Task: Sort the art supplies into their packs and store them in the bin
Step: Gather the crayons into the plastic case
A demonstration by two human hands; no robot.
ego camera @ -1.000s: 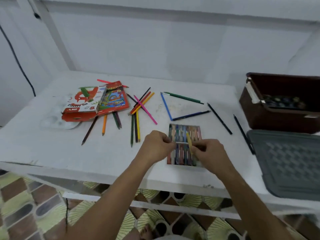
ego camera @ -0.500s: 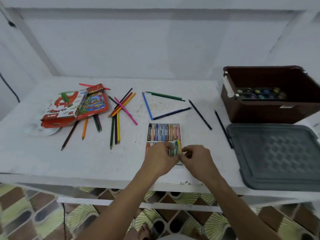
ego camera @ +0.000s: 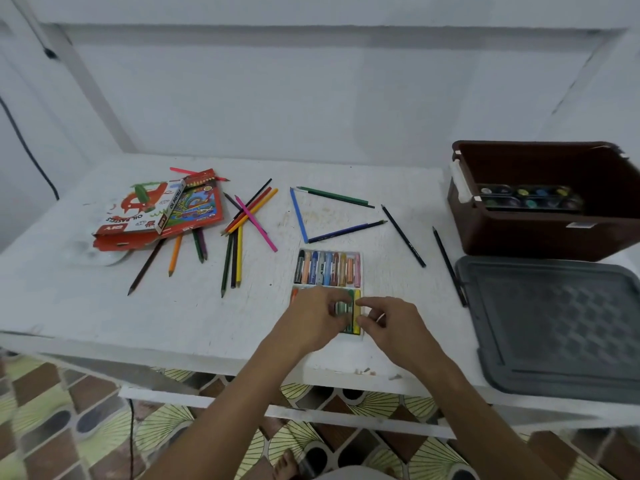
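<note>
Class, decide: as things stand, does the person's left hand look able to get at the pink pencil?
Probably yes: the pink pencil lies on top of the others, uncovered, with bare table between it and the left hand.

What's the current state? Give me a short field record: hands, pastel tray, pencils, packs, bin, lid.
left hand: over the tray's near row, fingers on the pastels
right hand: pinching the yellow pastel at the near row's right end
pastel tray: far row full; near row partly hidden
coloured pencils: loose, scattered on the table
packs: at left, lying on some pencils
bin: open, paint set inside
lid: flat, in front of the bin
</note>
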